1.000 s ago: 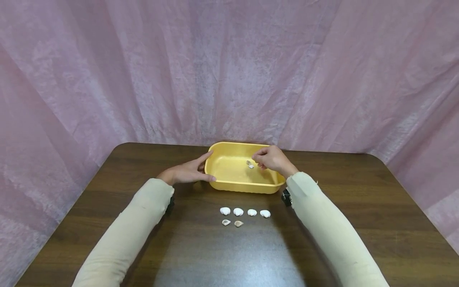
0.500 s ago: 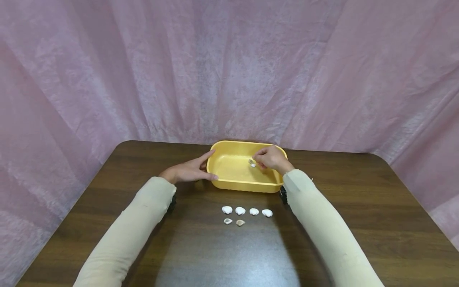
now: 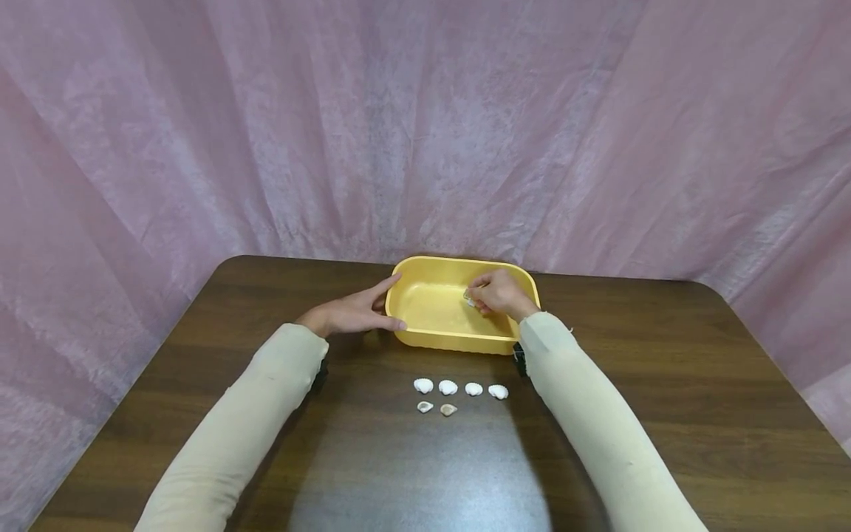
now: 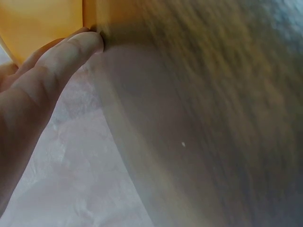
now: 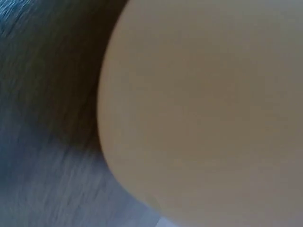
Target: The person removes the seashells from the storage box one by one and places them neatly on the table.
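A yellow plastic basin stands at the back of the table. My left hand spans the basin's left end, thumb on the near rim and index finger along the far corner, fingers fairly straight. The left wrist view shows the fingers against the yellow wall. Inside the basin, my right hand has its fingers curled, and thumb and forefinger pinch at a small seashell. A white bit of shell shows just below it, partly hidden. In the right wrist view, the basin's outer wall fills most of the picture.
In front of the basin, several white ribbed seashells lie in a row on the dark wooden table. Below the row are a small pale shell and a brownish one. A pink curtain hangs right behind the table.
My right hand has shifted slightly left and down, so its fingertips now cover part of the two shells that lay uncovered in the basin. The left hand stays at the basin's end.
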### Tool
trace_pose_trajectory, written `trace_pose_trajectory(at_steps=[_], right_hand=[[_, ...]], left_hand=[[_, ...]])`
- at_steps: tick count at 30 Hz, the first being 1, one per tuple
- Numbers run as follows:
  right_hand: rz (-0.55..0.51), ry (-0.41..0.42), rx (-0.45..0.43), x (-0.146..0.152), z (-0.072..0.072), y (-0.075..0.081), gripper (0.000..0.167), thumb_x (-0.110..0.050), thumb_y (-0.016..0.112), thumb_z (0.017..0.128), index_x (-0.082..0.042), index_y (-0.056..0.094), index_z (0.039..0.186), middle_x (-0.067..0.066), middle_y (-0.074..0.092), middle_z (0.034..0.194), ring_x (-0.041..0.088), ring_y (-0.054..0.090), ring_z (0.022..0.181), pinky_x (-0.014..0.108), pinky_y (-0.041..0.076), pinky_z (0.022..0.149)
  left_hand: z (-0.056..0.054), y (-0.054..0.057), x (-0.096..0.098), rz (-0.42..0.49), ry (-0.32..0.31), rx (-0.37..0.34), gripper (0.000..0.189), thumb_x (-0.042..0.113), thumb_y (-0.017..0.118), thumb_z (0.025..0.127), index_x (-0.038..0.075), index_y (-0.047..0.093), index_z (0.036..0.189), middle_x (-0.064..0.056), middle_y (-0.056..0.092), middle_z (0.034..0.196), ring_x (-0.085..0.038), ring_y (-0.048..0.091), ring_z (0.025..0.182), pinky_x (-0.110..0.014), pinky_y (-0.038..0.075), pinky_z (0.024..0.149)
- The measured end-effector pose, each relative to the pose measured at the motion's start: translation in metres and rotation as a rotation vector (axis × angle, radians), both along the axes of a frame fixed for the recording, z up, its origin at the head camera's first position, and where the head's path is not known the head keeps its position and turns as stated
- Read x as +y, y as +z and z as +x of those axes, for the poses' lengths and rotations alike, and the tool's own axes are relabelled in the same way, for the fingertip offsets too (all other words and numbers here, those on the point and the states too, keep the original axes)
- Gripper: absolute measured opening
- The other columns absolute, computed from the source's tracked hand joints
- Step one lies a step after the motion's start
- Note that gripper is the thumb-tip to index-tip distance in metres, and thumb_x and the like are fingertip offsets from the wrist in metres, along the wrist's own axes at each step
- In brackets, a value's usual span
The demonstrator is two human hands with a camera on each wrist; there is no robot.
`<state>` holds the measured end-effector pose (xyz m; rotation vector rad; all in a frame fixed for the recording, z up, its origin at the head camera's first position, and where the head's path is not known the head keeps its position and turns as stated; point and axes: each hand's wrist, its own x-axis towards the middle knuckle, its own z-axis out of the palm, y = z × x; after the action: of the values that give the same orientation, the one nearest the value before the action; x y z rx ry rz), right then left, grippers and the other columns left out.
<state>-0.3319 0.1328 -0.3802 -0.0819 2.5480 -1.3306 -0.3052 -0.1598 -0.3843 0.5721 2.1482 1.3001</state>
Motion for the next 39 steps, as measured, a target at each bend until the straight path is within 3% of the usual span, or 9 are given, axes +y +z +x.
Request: trace_pose_trajectory(at_steps=[10, 21, 24, 29, 34, 39], right_hand=[[0.157, 0.072, 0.0, 0.002, -0.004, -0.003, 0.037, -0.013, 0.064, 0.099, 0.006, 0.062, 0.13, 0.009, 0.066, 0.08, 0.01, 0.058, 0.062, 0.022, 0.053, 0.059], [0.194, 0.084, 0.024, 0.002, 0.001, -0.004, 0.018, -0.01, 0.074, 0.09, 0.003, 0.072, 0.102, 0.005, 0.066, 0.074, 0.01, 0.057, 0.061, 0.023, 0.05, 0.058], [0.231, 0.09, 0.048, 0.002, 0.001, -0.007, 0.02, -0.015, 0.076, 0.089, 0.0, 0.074, 0.102, 0.006, 0.068, 0.079, 0.012, 0.058, 0.063, 0.025, 0.05, 0.063], [0.289, 0.124, 0.1, 0.0, 0.002, -0.01, 0.018, -0.017, 0.077, 0.089, -0.002, 0.076, 0.099, 0.008, 0.069, 0.097, 0.018, 0.055, 0.082, 0.029, 0.047, 0.076], [0.261, 0.181, 0.092, 0.002, 0.005, -0.008, 0.017, -0.012, 0.075, 0.09, 0.001, 0.075, 0.1, 0.011, 0.07, 0.098, 0.019, 0.054, 0.081, 0.027, 0.046, 0.07], [0.234, 0.216, 0.046, 0.005, 0.007, -0.007, 0.02, -0.011, 0.078, 0.087, 0.001, 0.074, 0.102, 0.011, 0.069, 0.101, 0.018, 0.054, 0.085, 0.026, 0.045, 0.073]], left_hand=[[-0.002, 0.002, 0.001, -0.028, -0.008, 0.026, 0.106, 0.029, 0.074, 0.092, 0.024, -0.006, 0.162, -0.018, 0.043, 0.152, -0.026, 0.044, 0.138, -0.045, 0.029, 0.115], [-0.003, 0.001, 0.0, -0.01, -0.013, 0.015, 0.106, 0.027, 0.074, 0.092, 0.022, -0.006, 0.162, -0.019, 0.042, 0.152, -0.027, 0.044, 0.138, -0.044, 0.029, 0.115], [-0.003, 0.001, 0.0, -0.018, -0.006, 0.019, 0.106, 0.028, 0.075, 0.092, 0.023, -0.005, 0.162, -0.018, 0.042, 0.152, -0.027, 0.043, 0.139, -0.044, 0.029, 0.115], [-0.002, 0.0, -0.001, -0.024, -0.003, 0.018, 0.107, 0.029, 0.075, 0.091, 0.024, -0.005, 0.162, -0.018, 0.043, 0.152, -0.026, 0.045, 0.137, -0.045, 0.028, 0.115], [-0.001, 0.0, 0.0, -0.017, -0.006, 0.013, 0.106, 0.029, 0.075, 0.092, 0.023, -0.005, 0.162, -0.018, 0.044, 0.151, -0.027, 0.045, 0.137, -0.046, 0.027, 0.116], [0.0, 0.0, -0.001, -0.036, 0.002, 0.02, 0.107, 0.032, 0.075, 0.091, 0.025, -0.004, 0.162, -0.016, 0.046, 0.15, -0.026, 0.046, 0.137, -0.047, 0.026, 0.116]])
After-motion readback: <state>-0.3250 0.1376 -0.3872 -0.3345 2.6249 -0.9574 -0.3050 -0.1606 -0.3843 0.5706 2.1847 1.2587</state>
